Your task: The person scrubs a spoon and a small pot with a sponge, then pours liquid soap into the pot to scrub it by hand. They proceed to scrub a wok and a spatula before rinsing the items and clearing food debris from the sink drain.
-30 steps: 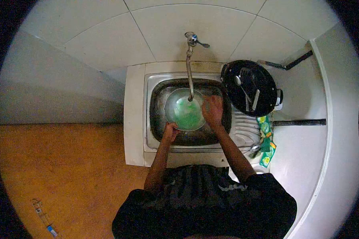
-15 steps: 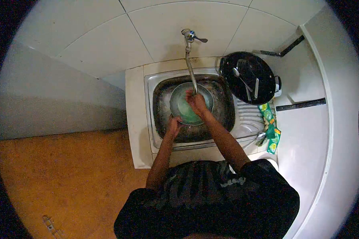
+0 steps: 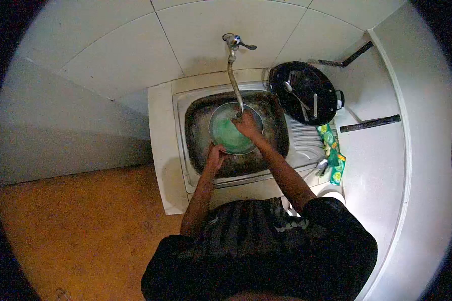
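A round, green-tinted bowl (image 3: 228, 133) is in the sink basin (image 3: 192, 118), under the spout. My left hand (image 3: 216, 156) is closed on its near left rim, with the fingers partly hidden by the rim. Over the right half of the bowl is my right hand (image 3: 247, 125), just below the outlet of the curved spout (image 3: 234, 83). Its fingers bend toward the middle of the bowl. They are blurred, and I cannot make out whether anything is in them.
A lever tap (image 3: 234, 41) is fixed to the tiled wall. Right of the basin stands a black oval roasting pan (image 3: 304, 113) with a spoon (image 3: 294, 92) and other cutlery on it. Green packets (image 3: 338, 168) lie along the ribbed drainboard (image 3: 306, 140).
My right hand has shifted toward the right side of the bowl, leaving more of its green middle in sight. My left hand keeps its place on the rim. The view has shifted slightly.
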Tool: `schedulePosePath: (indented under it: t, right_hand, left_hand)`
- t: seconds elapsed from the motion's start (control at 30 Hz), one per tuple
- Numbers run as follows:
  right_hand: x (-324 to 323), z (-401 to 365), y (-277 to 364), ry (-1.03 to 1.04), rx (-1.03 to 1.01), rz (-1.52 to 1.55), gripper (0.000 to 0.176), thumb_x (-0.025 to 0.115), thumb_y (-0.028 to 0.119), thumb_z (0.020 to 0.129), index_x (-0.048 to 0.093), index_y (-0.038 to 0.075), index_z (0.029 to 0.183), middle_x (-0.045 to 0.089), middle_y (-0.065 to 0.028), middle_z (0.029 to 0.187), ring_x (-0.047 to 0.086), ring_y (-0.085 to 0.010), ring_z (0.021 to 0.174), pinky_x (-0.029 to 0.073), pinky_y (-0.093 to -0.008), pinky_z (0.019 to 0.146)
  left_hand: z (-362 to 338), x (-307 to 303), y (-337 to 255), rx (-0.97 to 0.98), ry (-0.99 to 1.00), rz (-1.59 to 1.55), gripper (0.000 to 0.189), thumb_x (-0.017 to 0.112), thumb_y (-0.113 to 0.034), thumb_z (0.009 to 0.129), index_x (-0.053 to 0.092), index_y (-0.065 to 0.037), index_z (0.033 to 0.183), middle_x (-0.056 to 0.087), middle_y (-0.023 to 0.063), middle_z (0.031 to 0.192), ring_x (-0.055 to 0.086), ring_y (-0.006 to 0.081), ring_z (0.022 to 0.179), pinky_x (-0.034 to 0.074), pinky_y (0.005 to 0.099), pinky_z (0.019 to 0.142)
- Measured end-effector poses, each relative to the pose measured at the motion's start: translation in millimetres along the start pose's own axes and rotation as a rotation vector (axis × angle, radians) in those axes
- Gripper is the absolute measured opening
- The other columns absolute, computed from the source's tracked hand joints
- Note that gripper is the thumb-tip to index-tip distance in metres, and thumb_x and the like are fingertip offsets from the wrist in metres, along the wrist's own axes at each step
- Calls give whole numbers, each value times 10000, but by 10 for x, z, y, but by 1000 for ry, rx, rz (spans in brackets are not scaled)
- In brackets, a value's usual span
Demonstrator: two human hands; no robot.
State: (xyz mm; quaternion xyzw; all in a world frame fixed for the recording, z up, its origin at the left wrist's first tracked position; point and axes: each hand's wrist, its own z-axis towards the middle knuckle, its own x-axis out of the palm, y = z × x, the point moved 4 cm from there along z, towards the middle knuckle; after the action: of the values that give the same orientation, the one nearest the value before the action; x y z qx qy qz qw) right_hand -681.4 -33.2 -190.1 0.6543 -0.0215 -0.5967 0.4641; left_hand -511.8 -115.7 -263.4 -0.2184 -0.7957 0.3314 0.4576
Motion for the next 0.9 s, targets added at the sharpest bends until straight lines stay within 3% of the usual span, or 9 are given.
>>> schedulePosePath:
  t: [0.1, 0.2, 0.3, 0.4, 0.53, 0.63, 0.7, 0.77, 0.9]
  right_hand:
    - [413, -61, -173, -114, 11, -37, 412, 588, 279, 857, 540, 68, 1208, 562, -206, 1140, 558, -349, 1032, 444, -418, 883]
    - [475, -204, 75, 560, -68, 268, 360, 587, 277, 846, 562, 48, 1122, 607, -216, 1013, 588, -342, 968, 457, -444, 824]
    - [333, -298, 99, 715, -65, -29, 316, 563, 256, 855, 568, 32, 1078, 624, -211, 927, 605, -330, 915, 464, -436, 793]
    - [202, -215, -206, 393, -49, -1, 354, 519, 286, 872, 561, 49, 1131, 629, -195, 846, 575, -378, 948, 426, -480, 831]
    - [285, -177, 18, 528, -63, -484, 480, 494, 379, 880, 490, 89, 1263, 592, -219, 1069, 452, -437, 1148, 324, -548, 960]
    - [494, -295, 109, 449, -281, -617, 620, 479, 451, 875, 372, 93, 1369, 389, -236, 1354, 246, -470, 1301, 173, -612, 1036]
    - [259, -262, 214, 762, -271, -430, 675, 480, 474, 869, 328, 79, 1394, 174, -204, 1480, 160, -432, 1353, 132, -627, 1048]
    - [511, -288, -116, 579, -328, -449, 688, 479, 490, 863, 340, 68, 1388, 205, -225, 1462, 178, -439, 1345, 151, -635, 1038]
    - [351, -345, 126, 654, -313, -509, 653, 480, 494, 862, 414, 56, 1341, 216, -237, 1455, 181, -425, 1350, 183, -634, 1025]
  left_hand:
    - [170, 9, 146, -329, -107, -139, 81, 487, -124, 785, 463, -104, 710, 459, 37, 698, 542, 193, 677, 531, 362, 612]
    - [115, -14, 103, -316, -184, -172, 70, 490, -126, 779, 451, -99, 727, 481, 50, 713, 535, 188, 638, 533, 359, 598]
    - [70, -12, -64, -296, -35, -125, 55, 485, -125, 781, 450, -87, 763, 497, 50, 737, 555, 208, 639, 543, 371, 610]
    - [-123, 250, -441, -158, -178, -72, 54, 478, -115, 790, 475, -62, 788, 541, 78, 780, 585, 236, 645, 567, 394, 624]
    - [115, 52, -36, -216, -13, -146, 57, 490, -103, 792, 506, -49, 780, 573, 123, 836, 603, 268, 646, 587, 430, 606]
    - [-35, 308, -342, -66, -91, -106, 94, 503, -98, 787, 479, -64, 703, 535, 98, 752, 587, 261, 607, 588, 446, 586]
    - [-95, 344, -489, 69, -103, 67, 136, 510, -94, 781, 453, -78, 659, 500, 70, 705, 574, 252, 588, 586, 451, 580]
    - [48, 80, -196, -273, -171, -236, 188, 515, -92, 768, 416, -98, 608, 428, 30, 653, 540, 218, 558, 584, 459, 578]
    - [143, -11, -35, -285, -164, -212, 159, 522, -92, 750, 425, -96, 624, 420, 25, 644, 520, 189, 539, 585, 442, 568]
